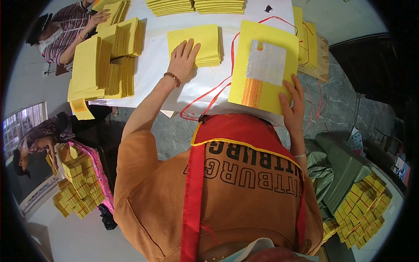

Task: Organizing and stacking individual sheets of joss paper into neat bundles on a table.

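Note:
My left hand [183, 61] lies with stretched fingers on a stack of yellow paper sheets [205, 36] on the white-covered table. To the right of that stack is a large yellow sheet [240, 65] bearing a silver rectangle [268, 63] and an orange striped patch [252, 93]. My right hand [293, 102] rests on its lower right edge, fingers apart. Whether more sheets lie under it, I cannot tell. Red string [214, 89] runs in loops over the table between the two piles and passes behind the large sheet.
Tall yellow stacks [87, 65] fill the table's left side, where another person's hand [99, 18] touches one. More stacks [218, 6] lie at the far edge. Tied yellow bundles [309, 46] stand right of the table. At lower left a second person [43, 135] bends over a bundle pile [80, 179].

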The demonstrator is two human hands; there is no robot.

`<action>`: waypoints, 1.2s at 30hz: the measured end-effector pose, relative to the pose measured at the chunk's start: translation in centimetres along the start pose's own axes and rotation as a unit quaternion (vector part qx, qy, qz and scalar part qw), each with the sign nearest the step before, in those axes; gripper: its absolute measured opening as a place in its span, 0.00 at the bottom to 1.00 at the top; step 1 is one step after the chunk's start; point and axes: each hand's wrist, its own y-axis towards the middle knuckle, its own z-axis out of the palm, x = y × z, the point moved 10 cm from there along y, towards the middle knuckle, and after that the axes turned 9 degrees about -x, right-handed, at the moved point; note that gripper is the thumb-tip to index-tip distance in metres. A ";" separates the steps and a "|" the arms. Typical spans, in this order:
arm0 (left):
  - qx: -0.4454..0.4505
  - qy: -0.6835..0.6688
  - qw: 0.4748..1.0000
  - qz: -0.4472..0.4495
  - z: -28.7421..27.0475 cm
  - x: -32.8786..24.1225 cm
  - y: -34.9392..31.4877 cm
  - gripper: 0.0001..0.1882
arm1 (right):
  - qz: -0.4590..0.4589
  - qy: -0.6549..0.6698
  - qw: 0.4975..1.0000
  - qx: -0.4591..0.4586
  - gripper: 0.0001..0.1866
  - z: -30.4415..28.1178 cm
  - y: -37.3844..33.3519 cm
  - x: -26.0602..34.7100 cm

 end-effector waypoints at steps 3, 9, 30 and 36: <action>0.016 -0.014 1.000 0.010 -0.1 0.1 0.3 0.44 | 0.010 0.027 1.000 0.001 0.19 -0.1 -0.1 -0.6; 0.065 -0.083 0.994 -0.002 -1.9 1.5 1.9 0.45 | -0.058 -0.041 0.997 -0.017 0.18 -0.8 -0.2 0.8; 0.007 -0.218 0.944 0.246 -11.6 -16.9 2.2 0.30 | -0.032 0.069 0.997 -0.003 0.16 -0.6 -0.7 -0.7; 0.003 -0.292 0.924 0.247 -12.5 -16.9 2.5 0.20 | -0.055 0.059 0.997 0.004 0.17 0.0 -0.4 0.5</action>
